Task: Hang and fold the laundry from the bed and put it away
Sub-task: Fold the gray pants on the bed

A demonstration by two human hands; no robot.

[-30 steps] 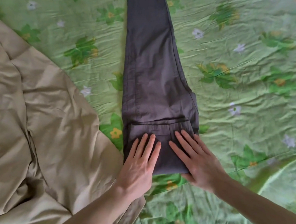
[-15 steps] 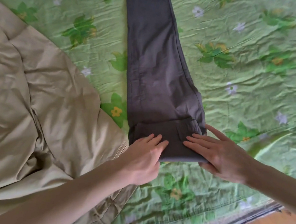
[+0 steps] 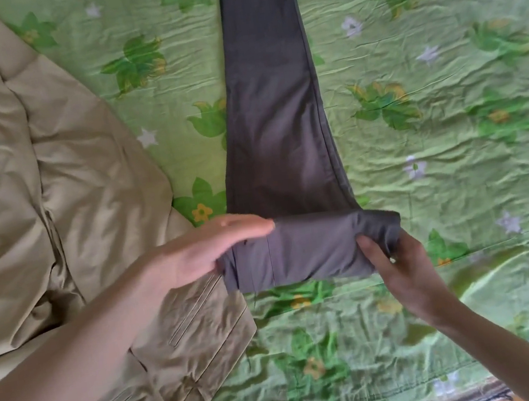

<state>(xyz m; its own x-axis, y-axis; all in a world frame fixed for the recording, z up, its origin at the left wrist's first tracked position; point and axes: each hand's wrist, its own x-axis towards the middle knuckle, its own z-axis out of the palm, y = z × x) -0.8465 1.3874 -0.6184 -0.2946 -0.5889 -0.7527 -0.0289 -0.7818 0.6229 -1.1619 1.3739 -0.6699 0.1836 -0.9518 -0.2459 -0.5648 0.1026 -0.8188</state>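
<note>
Trousers (image 3: pixel 278 138) of dark grey lay lengthwise on the green flowered bedsheet (image 3: pixel 442 76), their near end rolled into a thick band. Straight, pressed-together fingers of the left hand (image 3: pixel 202 252) lay flat against that roll's left end. The right hand (image 3: pixel 396 263) curled round its right end, thumb on top. Beige trousers (image 3: pixel 53 194) lay crumpled to the left, just beside the roll.
</note>
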